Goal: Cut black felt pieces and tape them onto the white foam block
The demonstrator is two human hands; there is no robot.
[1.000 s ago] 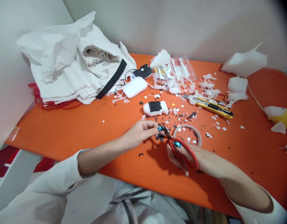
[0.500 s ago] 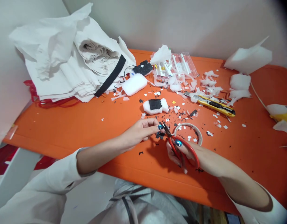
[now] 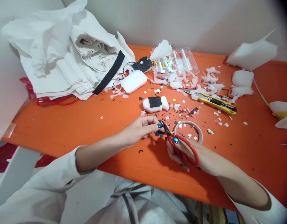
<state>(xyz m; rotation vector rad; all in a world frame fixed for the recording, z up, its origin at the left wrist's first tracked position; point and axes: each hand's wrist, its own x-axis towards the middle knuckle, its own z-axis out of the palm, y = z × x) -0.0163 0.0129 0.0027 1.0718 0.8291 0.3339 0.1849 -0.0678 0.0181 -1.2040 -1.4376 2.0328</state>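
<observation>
My right hand (image 3: 181,147) grips a pair of scissors (image 3: 192,152) by its red handles, its dark blades almost together and angled up to the left. At the blade tips, my left hand (image 3: 143,129) is closed in a pinch, thumb against fingers. Whatever it pinches is too small or hidden to make out; dark bits (image 3: 160,133) show just under the fingertips. Just beyond the hands lies a white foam piece with a black patch (image 3: 155,104). A roll of tape (image 3: 199,132) rests flat beside the scissors, partly behind my right hand.
A yellow box cutter (image 3: 215,102) lies at right with its blade out. Behind are a clear case of markers (image 3: 184,62), a white foam block (image 3: 134,81) and a black strip (image 3: 109,73) against stacked white sheets (image 3: 50,62). Small black and white scraps litter the orange table (image 3: 75,127).
The view has shifted slightly. Both hands keep nearly the same place, and the scissor handles have drawn a little closer together.
</observation>
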